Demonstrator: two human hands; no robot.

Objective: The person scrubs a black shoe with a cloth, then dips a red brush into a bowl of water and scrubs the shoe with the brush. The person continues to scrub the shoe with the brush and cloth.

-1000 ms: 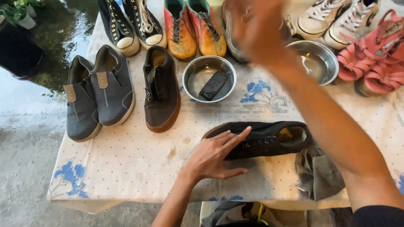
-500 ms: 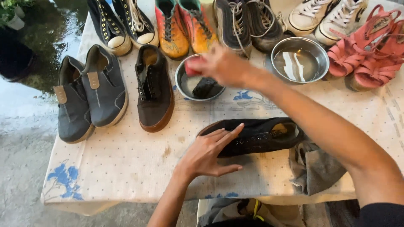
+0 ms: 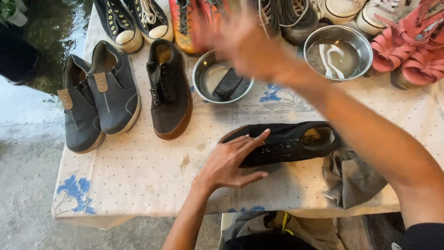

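This looks like an outdoor shoe-cleaning stall or a home yard set up for washing shoes. A counter (image 3: 138,185) under a dotted cloth with blue flowers carries many different pairs: grey slip-ons (image 3: 99,99), a brown-soled black shoe (image 3: 167,90), orange sports shoes (image 3: 185,23), white sneakers (image 3: 351,11) and pink sandals (image 3: 411,51). Two steel bowls stand among them, one holding a dark brush (image 3: 227,84), one holding water (image 3: 338,52). A grey rag (image 3: 351,178) lies near the edge, and the concrete ground (image 3: 27,120) beside it is wet.

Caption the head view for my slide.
Left hand steadies a black shoe on the dotted tablecloth; blurred right hand hovers above a metal bowl.
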